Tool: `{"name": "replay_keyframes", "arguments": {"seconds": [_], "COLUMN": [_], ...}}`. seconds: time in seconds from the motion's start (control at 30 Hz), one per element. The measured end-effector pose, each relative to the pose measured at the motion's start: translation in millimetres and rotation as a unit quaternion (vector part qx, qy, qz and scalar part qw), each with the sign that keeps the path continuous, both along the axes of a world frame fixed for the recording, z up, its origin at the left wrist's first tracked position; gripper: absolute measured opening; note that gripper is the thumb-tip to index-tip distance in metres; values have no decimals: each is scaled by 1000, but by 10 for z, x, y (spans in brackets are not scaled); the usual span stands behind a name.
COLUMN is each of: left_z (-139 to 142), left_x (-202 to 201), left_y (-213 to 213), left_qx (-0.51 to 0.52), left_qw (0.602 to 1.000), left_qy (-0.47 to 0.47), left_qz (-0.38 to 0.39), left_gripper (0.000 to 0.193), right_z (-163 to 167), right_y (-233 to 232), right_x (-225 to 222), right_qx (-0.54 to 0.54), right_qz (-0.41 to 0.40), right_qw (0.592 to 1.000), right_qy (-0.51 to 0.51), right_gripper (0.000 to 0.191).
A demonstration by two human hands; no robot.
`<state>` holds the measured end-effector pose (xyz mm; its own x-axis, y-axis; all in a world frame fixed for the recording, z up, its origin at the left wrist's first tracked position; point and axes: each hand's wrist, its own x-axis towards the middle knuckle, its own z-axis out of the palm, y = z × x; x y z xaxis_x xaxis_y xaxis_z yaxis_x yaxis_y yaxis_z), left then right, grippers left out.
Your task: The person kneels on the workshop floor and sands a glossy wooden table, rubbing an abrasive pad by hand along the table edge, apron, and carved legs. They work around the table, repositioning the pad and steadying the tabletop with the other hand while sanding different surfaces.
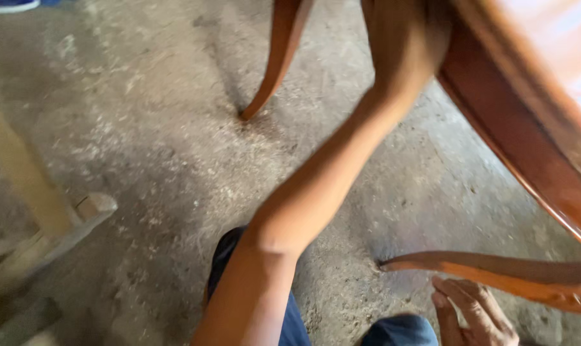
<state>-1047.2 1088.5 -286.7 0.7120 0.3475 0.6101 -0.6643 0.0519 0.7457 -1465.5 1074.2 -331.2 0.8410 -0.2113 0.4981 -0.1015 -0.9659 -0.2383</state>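
Two curved legs point(274, 64) of the varnished table point(521, 134) show, a far one standing on the floor point(143, 128), a near one point(495, 272) sweeping low at lower right. The table stands over me to my right, its rim crossing the upper right corner. Judged: solid wood, heavy, stiff; the gloss looks slippery, so the rim or the thick top of a leg is the best hold, not the thin tips. My left arm reaches up under the rim; left hand point(402, 38) is blurred, grip cannot be told. Right hand point(473, 314) lies loosely open, fingers touching the near leg's underside, holding nothing. My knee point(399, 330) sits just beside. Pale timber frame point(27, 192) at left, well apart. Floor is dusty.
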Motion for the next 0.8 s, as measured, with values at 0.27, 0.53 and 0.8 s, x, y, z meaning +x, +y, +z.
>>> {"name": "replay_keyframes", "arguments": {"seconds": [0.27, 0.53, 0.8], "left_z": [-290, -1012, -764], "left_x": [-2488, -2329, -1763], "left_y": [-22, 838, 1291], "left_qx": [156, -52, -237], "left_qw": [945, 624, 779], "left_qy": [-186, 69, 86], "left_qz": [-220, -776, -574], "left_gripper": [54, 15, 13], "right_z": [528, 615, 1131], "right_y": [-36, 150, 635], "right_x": [-143, -11, 891], "right_qx": [-44, 417, -15], "right_qz": [-48, 149, 221], "right_qw": [988, 894, 975], "right_qy": [-142, -71, 3], "right_gripper": [45, 103, 55]}}
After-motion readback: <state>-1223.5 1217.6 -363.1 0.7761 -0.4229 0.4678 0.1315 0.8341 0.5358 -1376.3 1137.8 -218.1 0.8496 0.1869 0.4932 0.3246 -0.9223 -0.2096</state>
